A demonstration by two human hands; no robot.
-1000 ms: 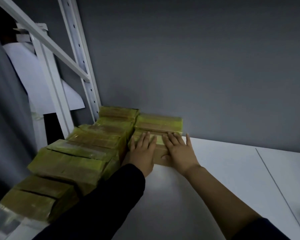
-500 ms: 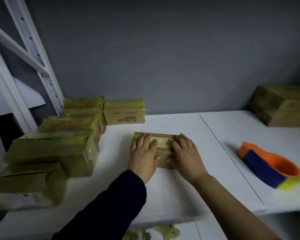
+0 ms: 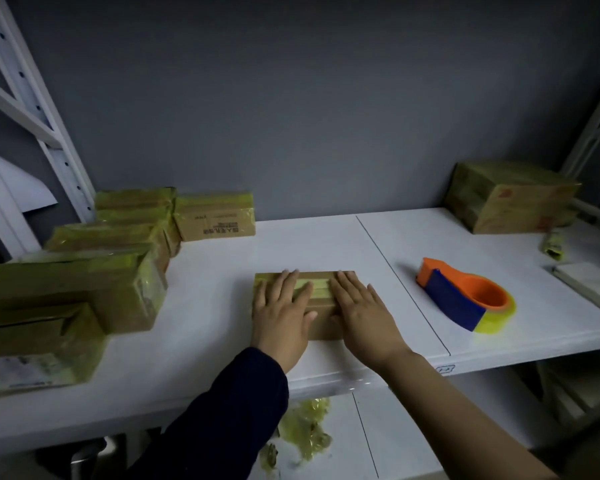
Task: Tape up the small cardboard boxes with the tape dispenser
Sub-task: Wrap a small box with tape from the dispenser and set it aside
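While left hand (image 3: pixel 280 317) and right hand (image 3: pixel 365 313) press one box (image 3: pixel 321 301), dispenser (image 3: pixel 465 301) rests.

Flat hands (image 3: pixel 321 315) atop small box (image 3: pixel 321 322)

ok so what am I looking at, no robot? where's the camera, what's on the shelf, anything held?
No robot: a person works with bare hands, and the one camera sits on their head, looking forward and down. The left hand and right hand lie flat, fingers straight, on a small cardboard box on the white shelf; nothing is gripped. The orange and blue tape dispenser lies untouched to the right. Taped boxes are stacked at the left, a bigger box stands far right, and crumpled tape lies on the level below.
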